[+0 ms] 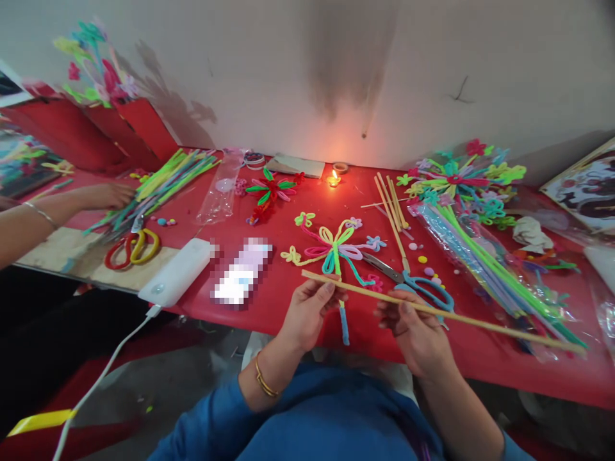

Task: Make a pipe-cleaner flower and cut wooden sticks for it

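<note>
A long thin wooden stick [471, 315] slants across in front of me. My left hand [310, 310] pinches it near its left end, thumb on top. My right hand [416, 326] grips the same stick farther along, near the middle. Just beyond my left hand lies a pipe-cleaner flower [336, 246] with looped petals in yellow, green, pink, purple and teal. Below the stick, a blue fuzzy pipe-cleaner end [344, 325] shows beside my left hand; whether it joins the flower's stem is hidden. Blue-handled scissors [425, 289] lie open behind my right hand.
A small flame [333, 179] burns near the wall. More wooden sticks [391, 202], bagged pipe cleaners [480, 269] and finished flowers [454, 179] are to the right. Leftward are a phone [243, 272], a white power bank [177, 272], red-and-yellow scissors [132, 250] and a co-worker's hand [108, 195] at pipe cleaners.
</note>
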`<state>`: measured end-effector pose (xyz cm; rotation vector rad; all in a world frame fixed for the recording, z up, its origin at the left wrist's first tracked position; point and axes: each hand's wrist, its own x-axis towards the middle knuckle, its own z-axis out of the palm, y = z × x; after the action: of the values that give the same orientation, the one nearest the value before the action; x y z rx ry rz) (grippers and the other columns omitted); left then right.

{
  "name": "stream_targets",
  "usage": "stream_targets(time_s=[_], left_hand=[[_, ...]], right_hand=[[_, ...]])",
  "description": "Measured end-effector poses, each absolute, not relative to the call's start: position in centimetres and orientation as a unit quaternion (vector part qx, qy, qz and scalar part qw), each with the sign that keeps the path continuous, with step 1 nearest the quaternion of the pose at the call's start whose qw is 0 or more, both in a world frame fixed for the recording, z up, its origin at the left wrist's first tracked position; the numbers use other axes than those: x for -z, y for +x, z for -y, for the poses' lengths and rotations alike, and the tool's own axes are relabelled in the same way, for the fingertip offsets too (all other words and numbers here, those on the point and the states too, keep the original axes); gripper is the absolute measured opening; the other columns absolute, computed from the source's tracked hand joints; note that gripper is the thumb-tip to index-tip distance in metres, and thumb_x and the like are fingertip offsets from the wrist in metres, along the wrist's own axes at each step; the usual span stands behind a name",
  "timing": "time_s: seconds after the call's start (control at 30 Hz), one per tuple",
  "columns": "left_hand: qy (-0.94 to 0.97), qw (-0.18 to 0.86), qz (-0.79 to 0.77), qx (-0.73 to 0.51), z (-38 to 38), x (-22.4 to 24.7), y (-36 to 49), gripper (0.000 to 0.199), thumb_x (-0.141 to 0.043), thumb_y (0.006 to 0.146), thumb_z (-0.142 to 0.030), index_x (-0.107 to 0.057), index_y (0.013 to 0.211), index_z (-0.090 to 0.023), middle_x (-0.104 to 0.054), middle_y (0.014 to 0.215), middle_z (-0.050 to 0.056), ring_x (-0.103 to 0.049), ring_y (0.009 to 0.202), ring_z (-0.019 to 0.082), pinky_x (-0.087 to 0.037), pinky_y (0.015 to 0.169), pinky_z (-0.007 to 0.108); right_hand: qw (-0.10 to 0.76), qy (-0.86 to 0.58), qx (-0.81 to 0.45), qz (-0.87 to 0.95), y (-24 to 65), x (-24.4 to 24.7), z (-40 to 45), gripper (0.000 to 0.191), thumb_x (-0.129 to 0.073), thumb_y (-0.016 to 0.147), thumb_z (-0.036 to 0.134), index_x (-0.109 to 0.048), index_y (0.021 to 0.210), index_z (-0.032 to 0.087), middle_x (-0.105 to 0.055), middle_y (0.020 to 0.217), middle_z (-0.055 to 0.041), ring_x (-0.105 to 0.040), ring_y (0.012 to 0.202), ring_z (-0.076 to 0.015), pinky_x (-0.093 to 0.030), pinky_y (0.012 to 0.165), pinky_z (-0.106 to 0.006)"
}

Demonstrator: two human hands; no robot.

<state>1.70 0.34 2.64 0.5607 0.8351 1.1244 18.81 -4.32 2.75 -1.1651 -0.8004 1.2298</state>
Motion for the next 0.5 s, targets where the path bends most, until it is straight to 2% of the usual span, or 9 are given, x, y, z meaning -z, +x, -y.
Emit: stream_targets(time_s=[0.1,0.13,0.2,0.27,0.37,0.5], left_hand=[[0.208,0.726,-0.364,-0.546,-1.2,-3.5,1.0,0.017,-0.063,0.07,-0.03,-0.06,0.078,-0.016,-0.066,0.072,0.002,-0.062,0.066,0.012,-0.046,0.059,0.022],[0.197,0.72,-0.362,-0.557,-1.6,-4.0,0.5,0.016,-0.061,0.071,-0.031,-0.058,0.078,-0.017,-0.066,0.073,0.002,-0.062,0.068,0.013,-0.047,0.06,0.024],[0.175,0.702,-0.359,-0.589,-2.6,-4.8,-0.5,0.014,-0.059,0.073,-0.031,-0.056,0.076,-0.017,-0.063,0.066,0.0,-0.062,0.067,0.014,-0.048,0.063,0.025],[0.169,0.685,-0.347,-0.618,-3.5,-5.7,-1.4,0.012,-0.058,0.074,-0.029,-0.056,0.078,-0.018,-0.059,0.06,-0.003,-0.061,0.063,0.012,-0.048,0.06,0.023],[0.179,0.669,-0.323,-0.645,-4.7,-6.9,-2.0,0.012,-0.056,0.076,-0.029,-0.057,0.084,-0.02,-0.049,0.053,-0.006,-0.052,0.05,0.007,-0.042,0.049,0.017],[0.209,0.662,-0.311,-0.649,-6.0,-9.6,-1.8,0.014,-0.049,0.081,-0.031,-0.058,0.083,-0.02,-0.039,0.047,-0.007,-0.04,0.039,0.004,-0.033,0.039,0.015]], right_hand=[[0.465,-0.555,-0.401,0.561,20.1,-2.2,4.1,0.024,-0.058,0.073,0.034,-0.063,0.095,0.027,-0.068,0.092,-0.0048,-0.062,0.084,-0.0217,-0.05,0.073,-0.038],[0.413,-0.575,-0.326,0.626,21.2,-1.8,3.9,0.025,-0.058,0.072,0.032,-0.063,0.097,0.027,-0.066,0.1,-0.0053,-0.059,0.093,-0.0229,-0.046,0.083,-0.04],[0.333,-0.608,-0.186,0.697,24.2,-0.9,3.2,0.027,-0.052,0.076,0.032,-0.062,0.1,0.026,-0.063,0.107,-0.006,-0.054,0.104,-0.0247,-0.038,0.093,-0.044],[0.25,-0.653,-0.101,0.708,27.3,0.1,2.5,0.03,-0.047,0.077,0.032,-0.062,0.101,0.02,-0.062,0.107,-0.0108,-0.053,0.103,-0.0285,-0.038,0.091,-0.049],[0.147,-0.657,-0.088,0.734,30.0,1.1,1.5,0.034,-0.046,0.076,0.028,-0.059,0.105,0.017,-0.063,0.103,-0.0131,-0.057,0.095,-0.0293,-0.042,0.084,-0.048],[0.127,-0.665,-0.138,0.723,30.2,0.7,0.4,0.042,-0.053,0.068,0.025,-0.056,0.11,0.018,-0.063,0.101,-0.0116,-0.059,0.089,-0.028,-0.045,0.079,-0.043]])
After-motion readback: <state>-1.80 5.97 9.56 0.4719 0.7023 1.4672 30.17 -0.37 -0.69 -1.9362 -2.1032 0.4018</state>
